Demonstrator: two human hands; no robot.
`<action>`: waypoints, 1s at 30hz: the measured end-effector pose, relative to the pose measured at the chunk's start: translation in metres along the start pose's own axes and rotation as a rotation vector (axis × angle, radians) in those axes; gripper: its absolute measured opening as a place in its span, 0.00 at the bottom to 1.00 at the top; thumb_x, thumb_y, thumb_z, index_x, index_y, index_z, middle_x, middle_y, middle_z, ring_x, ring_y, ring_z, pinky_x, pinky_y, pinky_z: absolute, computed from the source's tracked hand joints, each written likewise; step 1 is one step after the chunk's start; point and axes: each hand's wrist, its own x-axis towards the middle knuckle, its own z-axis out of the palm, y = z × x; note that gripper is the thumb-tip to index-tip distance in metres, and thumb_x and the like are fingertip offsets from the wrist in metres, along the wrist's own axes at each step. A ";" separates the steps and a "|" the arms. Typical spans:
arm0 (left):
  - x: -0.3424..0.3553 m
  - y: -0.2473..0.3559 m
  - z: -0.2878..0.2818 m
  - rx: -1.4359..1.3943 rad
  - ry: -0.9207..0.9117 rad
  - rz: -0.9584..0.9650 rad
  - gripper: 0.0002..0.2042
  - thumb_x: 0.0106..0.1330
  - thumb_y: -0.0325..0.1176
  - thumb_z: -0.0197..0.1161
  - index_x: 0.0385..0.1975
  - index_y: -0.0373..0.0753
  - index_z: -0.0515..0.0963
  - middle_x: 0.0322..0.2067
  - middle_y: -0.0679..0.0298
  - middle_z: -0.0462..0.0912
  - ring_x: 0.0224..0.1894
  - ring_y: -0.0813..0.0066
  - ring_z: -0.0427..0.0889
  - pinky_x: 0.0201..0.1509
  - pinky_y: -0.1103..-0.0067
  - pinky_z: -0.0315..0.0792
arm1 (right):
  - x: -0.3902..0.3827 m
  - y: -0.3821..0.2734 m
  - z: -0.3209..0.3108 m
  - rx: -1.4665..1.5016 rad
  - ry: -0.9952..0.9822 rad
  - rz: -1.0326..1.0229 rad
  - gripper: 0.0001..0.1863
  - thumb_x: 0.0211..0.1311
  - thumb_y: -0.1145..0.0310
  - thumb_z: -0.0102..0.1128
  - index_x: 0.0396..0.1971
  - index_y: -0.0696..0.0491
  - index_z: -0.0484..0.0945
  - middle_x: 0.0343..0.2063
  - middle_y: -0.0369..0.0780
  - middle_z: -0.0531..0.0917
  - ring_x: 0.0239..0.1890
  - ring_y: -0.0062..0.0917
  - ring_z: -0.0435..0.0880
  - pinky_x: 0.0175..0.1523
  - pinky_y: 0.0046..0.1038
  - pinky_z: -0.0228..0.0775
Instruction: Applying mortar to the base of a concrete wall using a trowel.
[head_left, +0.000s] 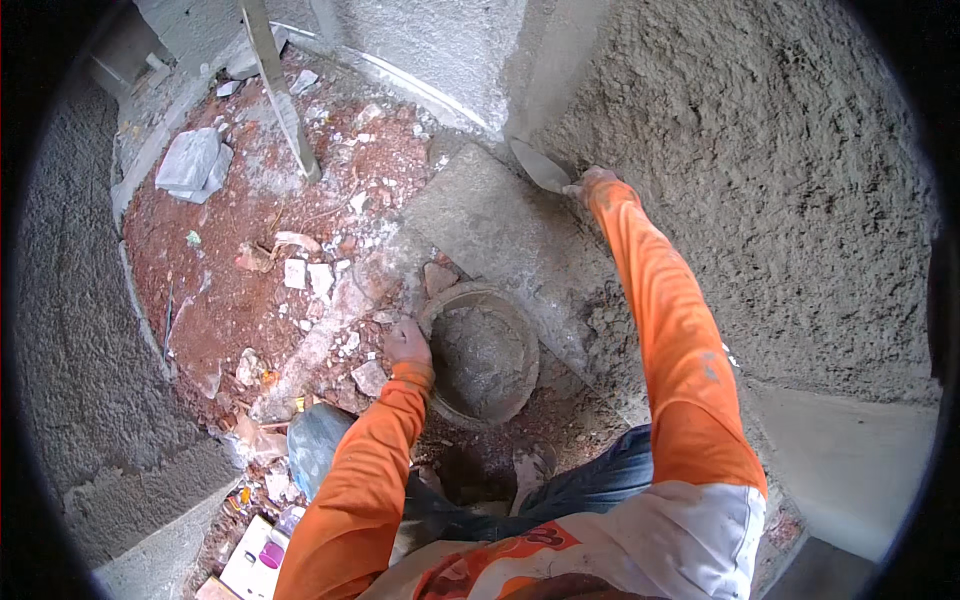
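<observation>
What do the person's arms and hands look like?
Both arms wear long, bright orange sleeves, creased and dusty; the right sleeve shows a small grey smudge, and the left sleeve ends in a snug cuff at the wrist. Near the shoulders the top turns white with orange patterns. The left hand and right hand are dusted with grey mortar; whether they wear gloves cannot be told.

the mortar pan (483,352) sits at the centre of the frame, with the left hand (407,343) on its left rim. the right hand (592,185) is above and to the right, holding a trowel (538,166) just to its left, at the foot of the plastered wall (780,180) filling the right side. a flat slab (480,215) lies between pan and trowel. rubble (300,270) spreads over the floor to the left, and a board (280,90) stands at upper left.
</observation>
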 end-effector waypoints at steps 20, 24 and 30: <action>0.004 -0.002 0.004 -0.019 0.043 -0.136 0.19 0.60 0.43 0.47 0.29 0.30 0.76 0.27 0.50 0.79 0.33 0.60 0.77 0.40 0.70 0.67 | -0.295 0.002 0.101 -0.047 -0.058 -0.374 0.11 0.53 0.69 0.48 0.37 0.52 0.72 0.34 0.46 0.77 0.41 0.41 0.76 0.43 0.37 0.69; -0.010 -0.001 0.008 -0.034 -0.043 0.053 0.21 0.58 0.45 0.47 0.28 0.29 0.76 0.28 0.42 0.77 0.33 0.44 0.75 0.38 0.65 0.67 | -0.317 -0.052 0.170 -0.056 -0.372 -0.257 0.15 0.57 0.65 0.45 0.43 0.49 0.73 0.43 0.44 0.76 0.48 0.39 0.74 0.52 0.37 0.66; 0.004 -0.019 0.026 -0.077 -0.214 0.065 0.21 0.58 0.45 0.46 0.27 0.29 0.75 0.27 0.41 0.76 0.32 0.42 0.73 0.38 0.63 0.67 | -0.315 -0.008 0.194 -0.227 -0.286 -1.050 0.11 0.58 0.65 0.47 0.38 0.49 0.74 0.45 0.38 0.74 0.46 0.33 0.73 0.50 0.35 0.67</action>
